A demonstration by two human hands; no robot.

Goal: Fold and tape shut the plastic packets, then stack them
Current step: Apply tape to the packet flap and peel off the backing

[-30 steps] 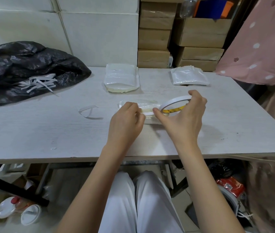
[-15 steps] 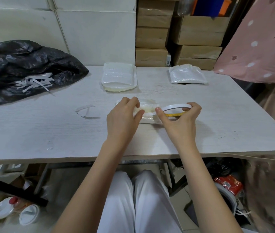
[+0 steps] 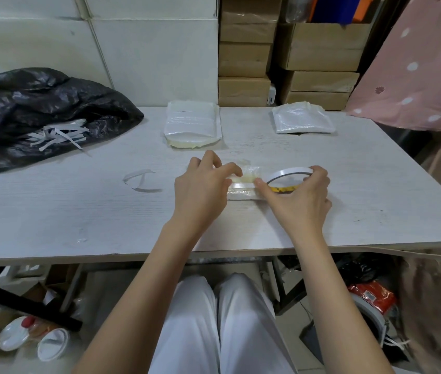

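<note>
Taping a folded packet at the table's middle.
I see the plastic packet (image 3: 243, 182) flat on the white table (image 3: 79, 211); my left hand (image 3: 200, 193) presses it with curled fingers, my right hand (image 3: 298, 201) grips the tape roll (image 3: 289, 175) at its right end. Two packet stacks (image 3: 193, 124) lie beyond.

I see a whitish wood-grain bench (image 3: 52, 211), a glossy black bag (image 3: 38, 112) at ten o'clock, a white tape roll (image 3: 289, 172) with yellow inside, brown boxes (image 3: 245, 60) at twelve, and pink white-dotted cloth (image 3: 416, 71) at two.
</note>
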